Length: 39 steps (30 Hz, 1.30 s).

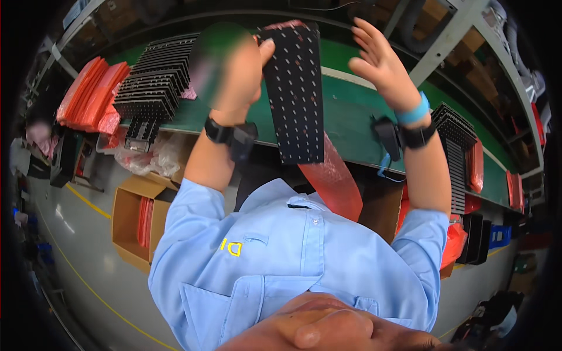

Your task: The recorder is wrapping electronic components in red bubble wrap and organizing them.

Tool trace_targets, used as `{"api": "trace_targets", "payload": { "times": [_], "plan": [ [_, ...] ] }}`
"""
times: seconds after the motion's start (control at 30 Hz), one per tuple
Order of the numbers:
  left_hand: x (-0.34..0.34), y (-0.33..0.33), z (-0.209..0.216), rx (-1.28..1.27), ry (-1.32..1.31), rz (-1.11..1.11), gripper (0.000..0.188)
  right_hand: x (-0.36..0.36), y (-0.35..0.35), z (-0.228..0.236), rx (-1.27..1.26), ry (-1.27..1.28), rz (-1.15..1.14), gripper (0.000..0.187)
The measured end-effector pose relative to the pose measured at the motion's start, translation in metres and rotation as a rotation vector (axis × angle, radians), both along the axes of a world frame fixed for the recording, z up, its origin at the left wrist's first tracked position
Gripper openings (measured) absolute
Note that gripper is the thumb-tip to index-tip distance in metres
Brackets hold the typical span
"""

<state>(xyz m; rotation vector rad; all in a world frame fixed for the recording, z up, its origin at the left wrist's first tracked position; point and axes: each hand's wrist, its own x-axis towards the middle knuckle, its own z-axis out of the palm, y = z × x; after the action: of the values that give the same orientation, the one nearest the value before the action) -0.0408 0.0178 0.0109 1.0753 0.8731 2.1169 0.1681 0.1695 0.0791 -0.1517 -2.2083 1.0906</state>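
Observation:
A long black panel [294,93] dotted with rows of small white marks stands upright in front of me. My left hand [243,76] grips its upper left edge, thumb on the front face; a blur covers part of that hand. To the panel's right and apart from it, my right hand [377,64] is raised with its fingers spread, holding nothing. A translucent red bubble-wrap sleeve [333,181] hangs below and behind the panel, and a bit of red wrap shows at the panel's top edge. How the sleeve and panel meet is hidden.
On the green workbench [351,126], stacked black panels [155,82] stand at left beside a pile of red bubble-wrap bags [91,96]. More black panels [453,131] stand at right. Below is an open cardboard box [126,225] with red wrap inside. A metal frame post [448,44] rises behind.

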Motion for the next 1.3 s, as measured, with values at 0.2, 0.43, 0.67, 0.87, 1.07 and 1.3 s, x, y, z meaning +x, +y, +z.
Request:
{"api": "trace_targets", "payload": {
  "times": [0.2, 0.43, 0.67, 0.87, 1.07, 1.3],
  "plan": [
    [0.071, -0.024, -0.007, 0.025, 0.055, -0.017, 0.025, -0.016, -0.014, 0.039, 0.104, -0.428, 0.352, 0.043],
    [0.094, -0.026, -0.048, 0.213, -0.043, -0.235, 0.041, -0.001, -0.019, 0.048, 0.118, -0.400, 0.292, 0.018],
    [0.158, -0.014, -0.145, -0.415, -0.028, -0.707, 0.066, 0.022, 0.004, 0.121, 0.016, -0.183, 0.001, 0.017],
    [0.188, 0.014, -0.154, -0.267, 0.056, -0.860, 0.045, 0.009, 0.075, 0.130, -0.718, -0.050, 0.979, 0.008],
    [0.161, -0.002, -0.145, -0.234, -0.249, -0.688, 0.024, 0.074, 0.092, 0.161, -0.231, -0.106, -0.127, 0.020],
    [0.066, -0.058, -0.146, -0.347, 0.197, -0.434, 0.037, 0.084, 0.107, 0.123, -0.342, -0.115, -0.039, 0.022]
  ]
}}
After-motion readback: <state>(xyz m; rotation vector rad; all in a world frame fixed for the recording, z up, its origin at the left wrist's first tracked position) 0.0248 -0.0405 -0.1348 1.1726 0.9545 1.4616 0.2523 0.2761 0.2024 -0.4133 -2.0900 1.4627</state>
